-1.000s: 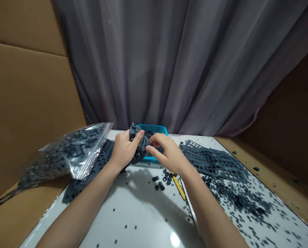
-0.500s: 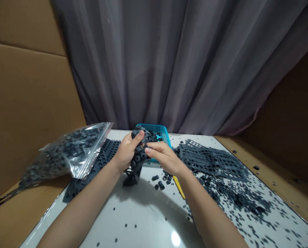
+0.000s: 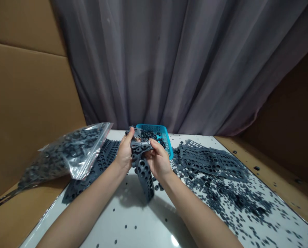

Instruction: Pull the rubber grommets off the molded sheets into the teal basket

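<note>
A: Where is the dark perforated sheet (image 3: 145,174) being worked on?

B: Between the two hands, just in front of the blue basket (image 3: 170,151). It is bent and bunched near the top, and a strip full of holes hangs down over the white tabletop (image 3: 143,227). I can't tell whether its lower end touches.

A: And the grip?

B: The left hand (image 3: 125,151) is clamped on the sheet's left side, thumb up. The right hand (image 3: 161,160) is clamped on the other side, thumb on the upper edge; some fingers are hidden.

A: What's in the basket?

B: Small dark pieces.

A: Anything to the left?

B: A clear plastic bag (image 3: 73,148) full of dark pieces, partly covering a dark patterned mat (image 3: 103,163).

A: To the right?

B: Flat perforated sheeting (image 3: 213,160), with small dark discs (image 3: 236,201) scattered in front. A grey curtain (image 3: 154,62) hangs behind everything.
</note>
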`<state>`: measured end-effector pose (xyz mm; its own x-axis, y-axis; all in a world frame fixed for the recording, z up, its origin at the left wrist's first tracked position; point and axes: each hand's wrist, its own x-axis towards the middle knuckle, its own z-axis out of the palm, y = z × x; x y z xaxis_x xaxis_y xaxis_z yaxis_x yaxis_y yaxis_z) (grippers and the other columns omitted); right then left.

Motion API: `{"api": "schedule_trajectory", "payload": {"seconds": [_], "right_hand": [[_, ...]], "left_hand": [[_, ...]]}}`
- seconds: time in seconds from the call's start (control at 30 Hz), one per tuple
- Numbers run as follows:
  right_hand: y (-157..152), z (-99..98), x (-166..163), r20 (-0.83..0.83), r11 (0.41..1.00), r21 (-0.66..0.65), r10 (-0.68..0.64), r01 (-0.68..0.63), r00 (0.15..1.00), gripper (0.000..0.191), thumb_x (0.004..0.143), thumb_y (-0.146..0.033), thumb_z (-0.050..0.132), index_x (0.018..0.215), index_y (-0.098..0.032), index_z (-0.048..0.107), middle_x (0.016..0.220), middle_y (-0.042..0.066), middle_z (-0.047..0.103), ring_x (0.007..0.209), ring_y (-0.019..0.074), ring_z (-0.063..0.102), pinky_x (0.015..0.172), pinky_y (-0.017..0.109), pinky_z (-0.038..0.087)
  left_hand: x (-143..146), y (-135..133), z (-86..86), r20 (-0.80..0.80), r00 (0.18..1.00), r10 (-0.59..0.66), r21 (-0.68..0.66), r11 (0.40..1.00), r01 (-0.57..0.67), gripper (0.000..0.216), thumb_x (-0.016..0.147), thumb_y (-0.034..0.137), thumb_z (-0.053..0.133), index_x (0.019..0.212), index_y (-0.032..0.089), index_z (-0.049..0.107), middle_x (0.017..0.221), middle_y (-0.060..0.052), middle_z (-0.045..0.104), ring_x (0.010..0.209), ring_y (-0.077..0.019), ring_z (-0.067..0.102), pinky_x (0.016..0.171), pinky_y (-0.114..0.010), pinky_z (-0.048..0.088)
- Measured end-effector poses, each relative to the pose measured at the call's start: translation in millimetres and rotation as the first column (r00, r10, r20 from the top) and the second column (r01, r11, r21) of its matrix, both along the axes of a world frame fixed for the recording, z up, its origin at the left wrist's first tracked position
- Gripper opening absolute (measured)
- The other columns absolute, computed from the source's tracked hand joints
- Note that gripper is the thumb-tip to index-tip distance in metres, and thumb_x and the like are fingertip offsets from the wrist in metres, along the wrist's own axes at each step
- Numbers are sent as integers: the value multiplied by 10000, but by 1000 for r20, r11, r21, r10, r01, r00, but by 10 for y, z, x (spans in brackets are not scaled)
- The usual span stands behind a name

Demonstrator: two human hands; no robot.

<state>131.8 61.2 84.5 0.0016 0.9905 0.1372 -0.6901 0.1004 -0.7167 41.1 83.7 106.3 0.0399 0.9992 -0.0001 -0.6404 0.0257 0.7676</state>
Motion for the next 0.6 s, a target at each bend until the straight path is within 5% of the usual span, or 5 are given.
{"api": "schedule_trajectory", "payload": {"seconds": [0.2, 0.4, 0.6], "right_hand": [[120, 75, 238, -48, 981, 181, 74, -64, 996, 390, 838, -287, 450, 557, -206, 192, 526, -59, 138, 477, 119, 142, 491, 260, 284], [164, 178, 493, 136, 921, 314, 198, -232, 971, 471, 900, -503, 404, 561, -198, 287, 550, -45, 206, 492, 122, 184, 514, 261, 258], [85, 230, 488, 238, 880, 336, 265, -335, 934, 487, 885, -613, 360, 608, -214, 339, 588, -44, 232, 495, 124, 219, 538, 270, 274]], "left_hand": [[-126, -36, 183, -1, 996, -87, 86, 993, 86, 524, 730, 496, 668, 470, 198, 325, 380, 98, 289, 295, -24, 254, 298, -172, 224], [-206, -40, 284, -144, 967, 209, 221, 959, -175, 389, 619, 449, 770, 589, 175, 496, 472, 72, 509, 416, -67, 488, 431, -181, 396], [-249, -71, 303, -265, 927, 265, 234, 950, -205, 349, 634, 466, 751, 696, 162, 591, 589, 24, 643, 562, -142, 624, 551, -234, 475]]}}
